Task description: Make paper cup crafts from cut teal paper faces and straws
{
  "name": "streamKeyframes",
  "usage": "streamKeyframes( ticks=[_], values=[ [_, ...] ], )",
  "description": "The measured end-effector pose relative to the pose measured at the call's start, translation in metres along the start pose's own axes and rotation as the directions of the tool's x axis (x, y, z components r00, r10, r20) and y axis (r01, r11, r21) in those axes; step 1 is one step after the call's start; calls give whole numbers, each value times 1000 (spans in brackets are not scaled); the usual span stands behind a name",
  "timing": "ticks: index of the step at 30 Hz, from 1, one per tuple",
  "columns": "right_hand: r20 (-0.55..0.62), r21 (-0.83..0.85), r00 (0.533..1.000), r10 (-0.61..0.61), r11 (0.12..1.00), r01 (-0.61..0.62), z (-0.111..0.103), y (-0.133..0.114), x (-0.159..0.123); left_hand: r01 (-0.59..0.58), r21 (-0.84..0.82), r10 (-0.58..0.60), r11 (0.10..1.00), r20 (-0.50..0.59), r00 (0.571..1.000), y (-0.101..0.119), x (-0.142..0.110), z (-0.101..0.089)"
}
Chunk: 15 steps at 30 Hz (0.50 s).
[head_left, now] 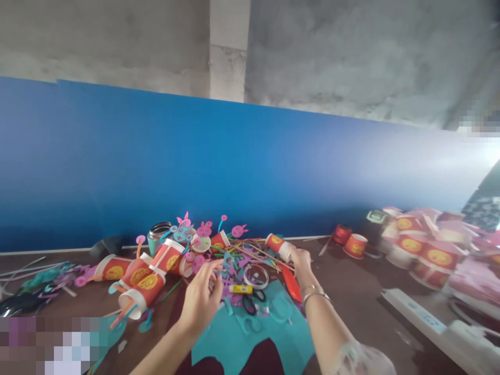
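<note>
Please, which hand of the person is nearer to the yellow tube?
Left. The left hand is close beside the yellow tube, on its left; the right hand is farther off to its right, at a red paper cup.

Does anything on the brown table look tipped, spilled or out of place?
Yes: several red paper cups with yellow emblems lie on their sides, heaped left of the person's left hand; purple paper scraps lie strewn untidily to its right.

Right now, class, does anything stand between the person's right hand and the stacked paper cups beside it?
Nothing visible does: the right hand is at the white end of the stacked paper cups. The orange-red object lies beside the wrist, not between them.
</note>
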State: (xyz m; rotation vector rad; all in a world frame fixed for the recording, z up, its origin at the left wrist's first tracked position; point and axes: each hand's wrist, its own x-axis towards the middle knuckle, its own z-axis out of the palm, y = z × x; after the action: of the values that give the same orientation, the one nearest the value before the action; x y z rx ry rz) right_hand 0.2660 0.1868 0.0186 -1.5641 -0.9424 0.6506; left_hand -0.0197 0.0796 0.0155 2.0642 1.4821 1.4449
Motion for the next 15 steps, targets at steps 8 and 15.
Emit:
streamKeyframes(
  ticks=[8,15],
  values=[
    [141,96,990,-25,995,12,7,-4,-8,-243,126,228,962,121,966,4,15,26],
    [520,135,826,-219,975,174,22,-32,-66,-345,342,254,874,284,925,14,49,34]
  ],
)
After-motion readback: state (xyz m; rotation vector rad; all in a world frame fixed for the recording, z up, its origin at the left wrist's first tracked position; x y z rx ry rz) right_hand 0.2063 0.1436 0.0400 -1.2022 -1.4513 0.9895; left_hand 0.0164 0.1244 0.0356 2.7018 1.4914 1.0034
